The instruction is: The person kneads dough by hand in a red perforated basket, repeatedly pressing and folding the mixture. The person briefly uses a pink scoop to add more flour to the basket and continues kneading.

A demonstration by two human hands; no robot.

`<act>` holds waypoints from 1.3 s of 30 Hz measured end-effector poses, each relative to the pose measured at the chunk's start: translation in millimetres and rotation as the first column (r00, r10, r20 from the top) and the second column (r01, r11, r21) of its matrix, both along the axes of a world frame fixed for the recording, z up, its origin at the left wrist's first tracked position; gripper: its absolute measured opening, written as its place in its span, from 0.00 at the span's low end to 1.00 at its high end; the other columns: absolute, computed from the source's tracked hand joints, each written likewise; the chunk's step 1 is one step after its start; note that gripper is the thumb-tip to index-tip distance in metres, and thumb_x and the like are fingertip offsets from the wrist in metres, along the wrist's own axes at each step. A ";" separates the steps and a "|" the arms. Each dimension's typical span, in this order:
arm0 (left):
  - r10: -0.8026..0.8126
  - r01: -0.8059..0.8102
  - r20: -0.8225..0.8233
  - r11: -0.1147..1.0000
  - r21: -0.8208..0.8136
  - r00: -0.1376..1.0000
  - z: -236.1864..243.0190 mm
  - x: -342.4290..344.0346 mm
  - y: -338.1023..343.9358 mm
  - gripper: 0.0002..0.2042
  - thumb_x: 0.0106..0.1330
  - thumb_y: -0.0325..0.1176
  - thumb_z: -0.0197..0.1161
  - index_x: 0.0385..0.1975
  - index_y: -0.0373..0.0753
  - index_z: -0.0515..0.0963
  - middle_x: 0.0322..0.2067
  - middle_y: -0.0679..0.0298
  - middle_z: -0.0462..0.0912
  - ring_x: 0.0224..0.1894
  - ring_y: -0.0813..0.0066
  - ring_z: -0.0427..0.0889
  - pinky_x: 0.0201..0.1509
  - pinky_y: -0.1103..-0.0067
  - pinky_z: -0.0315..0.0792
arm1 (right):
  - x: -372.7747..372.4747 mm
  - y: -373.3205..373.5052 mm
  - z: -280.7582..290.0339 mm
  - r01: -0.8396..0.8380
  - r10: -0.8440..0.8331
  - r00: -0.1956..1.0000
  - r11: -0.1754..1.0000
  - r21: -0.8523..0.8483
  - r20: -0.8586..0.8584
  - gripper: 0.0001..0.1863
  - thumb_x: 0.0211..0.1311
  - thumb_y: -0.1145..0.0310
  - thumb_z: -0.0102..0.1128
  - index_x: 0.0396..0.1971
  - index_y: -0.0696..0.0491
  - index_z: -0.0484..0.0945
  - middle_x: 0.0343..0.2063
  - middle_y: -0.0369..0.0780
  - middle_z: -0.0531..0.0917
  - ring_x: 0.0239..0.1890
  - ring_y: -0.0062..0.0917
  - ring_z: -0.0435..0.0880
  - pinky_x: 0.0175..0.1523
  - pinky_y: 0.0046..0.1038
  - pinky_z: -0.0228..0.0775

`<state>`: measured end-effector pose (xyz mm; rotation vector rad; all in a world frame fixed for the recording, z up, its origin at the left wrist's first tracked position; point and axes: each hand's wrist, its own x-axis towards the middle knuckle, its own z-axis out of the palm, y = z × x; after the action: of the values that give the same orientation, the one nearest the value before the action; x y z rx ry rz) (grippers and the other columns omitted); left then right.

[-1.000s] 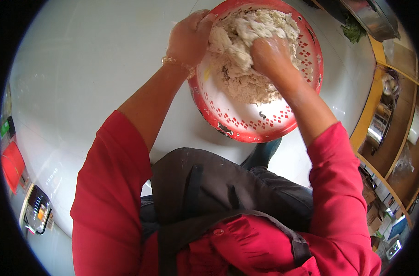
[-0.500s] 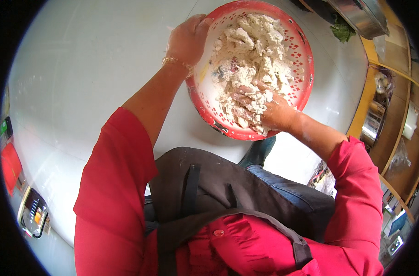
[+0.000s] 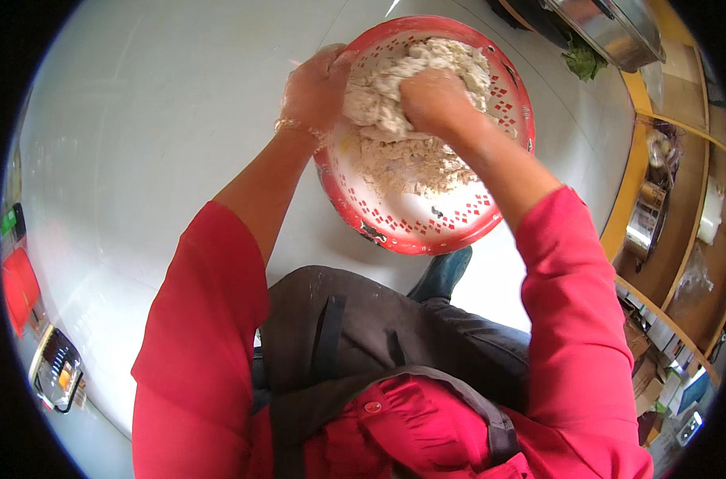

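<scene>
A white enamel basin with a red rim and small red diamond marks stands in front of me. A shaggy, pale mass of dough lies in its far half, with loose floury crumbs on the nearer side. My left hand grips the basin's left rim, fingers closed over the edge. Curled into a fist, my right hand presses into the dough near the middle; the dough hides its fingertips. Both hands look dusted with flour.
Wooden shelves holding bags and containers run along the right. A metal pot and a green leaf are beyond the basin at far right. A red object and a wire-handled container sit at the left edge.
My right hand has moved from the basin's near side to its far middle and closed into a fist. The dough is bunched farther away, baring the near wall. My left hand keeps the rim.
</scene>
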<state>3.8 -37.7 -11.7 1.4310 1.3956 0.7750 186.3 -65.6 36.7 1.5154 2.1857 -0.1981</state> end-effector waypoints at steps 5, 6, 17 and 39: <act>0.002 -0.003 0.016 0.999 0.037 1.000 -0.3 -0.6 1.3 0.19 0.70 0.44 0.56 0.51 0.36 0.79 0.38 0.56 0.86 0.40 0.68 0.84 0.47 0.75 0.75 | 64.1 -38.6 49.4 0.105 -0.101 0.994 0.985 0.138 -0.036 0.12 0.46 0.73 0.62 0.34 0.52 0.85 0.36 0.48 0.85 0.41 0.45 0.83 0.48 0.40 0.74; 0.003 -0.003 0.020 0.999 0.043 1.000 0.8 -0.6 1.3 0.19 0.70 0.44 0.56 0.51 0.36 0.79 0.38 0.56 0.86 0.40 0.68 0.84 0.47 0.75 0.75 | 79.1 -46.8 57.1 0.109 -0.093 0.990 0.980 0.168 -0.102 0.20 0.47 0.71 0.65 0.45 0.49 0.81 0.45 0.45 0.83 0.47 0.44 0.79 0.52 0.40 0.72; -0.021 0.021 0.003 0.999 0.044 1.000 2.2 -1.1 -1.0 0.19 0.71 0.45 0.55 0.50 0.37 0.79 0.43 0.55 0.85 0.46 0.62 0.82 0.53 0.73 0.73 | 23.5 -12.9 14.1 -0.075 0.046 0.989 0.975 -0.208 -0.141 0.07 0.44 0.74 0.62 0.24 0.59 0.84 0.28 0.51 0.85 0.33 0.44 0.86 0.40 0.42 0.77; -0.004 0.008 -0.104 0.999 0.036 0.995 3.1 0.7 1.2 0.20 0.70 0.48 0.53 0.51 0.41 0.79 0.41 0.54 0.85 0.44 0.57 0.83 0.51 0.68 0.74 | -13.9 -29.0 -42.3 -0.125 0.069 0.969 0.965 -0.229 -0.237 0.10 0.47 0.73 0.58 0.28 0.57 0.87 0.29 0.49 0.86 0.36 0.43 0.86 0.45 0.39 0.77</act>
<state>4.4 -36.4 -8.6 1.5215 1.4622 0.7337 172.4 -94.6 -5.7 1.2989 2.3049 -0.6109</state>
